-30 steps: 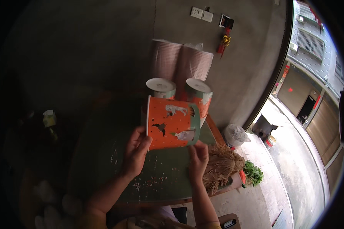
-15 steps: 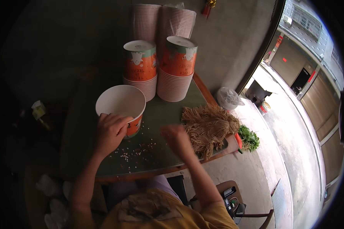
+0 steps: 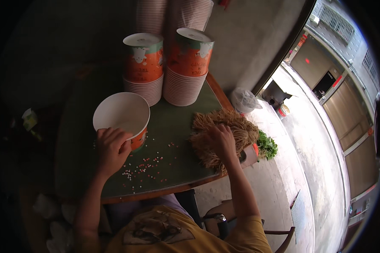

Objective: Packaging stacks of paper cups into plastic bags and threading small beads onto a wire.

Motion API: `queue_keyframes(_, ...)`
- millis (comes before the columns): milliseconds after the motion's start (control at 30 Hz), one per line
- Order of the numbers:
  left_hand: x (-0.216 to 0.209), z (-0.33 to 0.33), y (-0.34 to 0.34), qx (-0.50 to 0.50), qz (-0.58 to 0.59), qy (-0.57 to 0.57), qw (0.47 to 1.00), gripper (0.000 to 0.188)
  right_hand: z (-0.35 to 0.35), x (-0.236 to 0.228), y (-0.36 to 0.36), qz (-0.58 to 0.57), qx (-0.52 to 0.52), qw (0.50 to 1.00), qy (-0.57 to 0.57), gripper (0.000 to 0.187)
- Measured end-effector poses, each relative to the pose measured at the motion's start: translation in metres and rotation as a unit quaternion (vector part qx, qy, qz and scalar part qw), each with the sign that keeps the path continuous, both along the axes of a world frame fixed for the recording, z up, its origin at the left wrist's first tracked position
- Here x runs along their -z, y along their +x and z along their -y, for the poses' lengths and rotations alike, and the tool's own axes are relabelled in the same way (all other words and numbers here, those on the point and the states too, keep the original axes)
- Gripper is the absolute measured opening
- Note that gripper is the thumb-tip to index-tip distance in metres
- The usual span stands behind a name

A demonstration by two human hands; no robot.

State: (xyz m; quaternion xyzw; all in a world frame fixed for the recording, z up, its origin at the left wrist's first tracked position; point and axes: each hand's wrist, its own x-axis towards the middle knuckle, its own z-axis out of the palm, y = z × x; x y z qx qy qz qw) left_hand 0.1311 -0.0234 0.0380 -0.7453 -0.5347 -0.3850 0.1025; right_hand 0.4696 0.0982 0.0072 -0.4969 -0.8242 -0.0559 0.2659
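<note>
My left hand (image 3: 112,145) is closed on the near rim of a white-lined paper bucket (image 3: 122,109), its fingers over the edge. The bucket stands upright on the green table, with an orange printed outside. My right hand (image 3: 218,138) lies on a heap of tan stringy strands (image 3: 240,130) at the table's right side. Its fingers are bent but look apart, and the tips are partly hidden among the strands. Small white and reddish beads (image 3: 143,166) lie scattered between my hands.
Behind the bucket stand two stacks of upside-down orange paper buckets (image 3: 143,63), with taller stacks (image 3: 194,14) behind. A plastic-wrapped container (image 3: 245,101) and leafy greens (image 3: 267,145) are beyond the table's right edge. A wooden chair (image 3: 285,240) is at lower right.
My right hand has moved right from over the table onto the strands. My left hand keeps hold of the bucket rim. The whole view has shifted slightly.
</note>
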Motion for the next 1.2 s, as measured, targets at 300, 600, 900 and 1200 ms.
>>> queue_keyframes(300,0.003,0.004,0.004,-0.003,0.006,-0.037,0.999,0.026,0.055,-0.001,-0.083,-0.094,-0.107,0.989,0.042,0.02)
queue_keyframes(600,0.003,0.082,0.001,0.004,0.418,-0.07,0.906,0.027,0.119,-0.007,-0.186,-0.494,-0.336,0.687,-0.413,0.008)
queue_keyframes(900,0.024,0.07,0.031,0.125,0.572,-0.205,0.784,0.027,0.092,-0.012,-0.16,-0.54,-0.179,0.511,-0.645,0.015)
queue_keyframes(1200,0.02,0.063,0.038,0.08,0.493,-0.387,0.775,0.015,0.09,0.001,-0.138,-0.512,-0.168,0.644,-0.542,0.013)
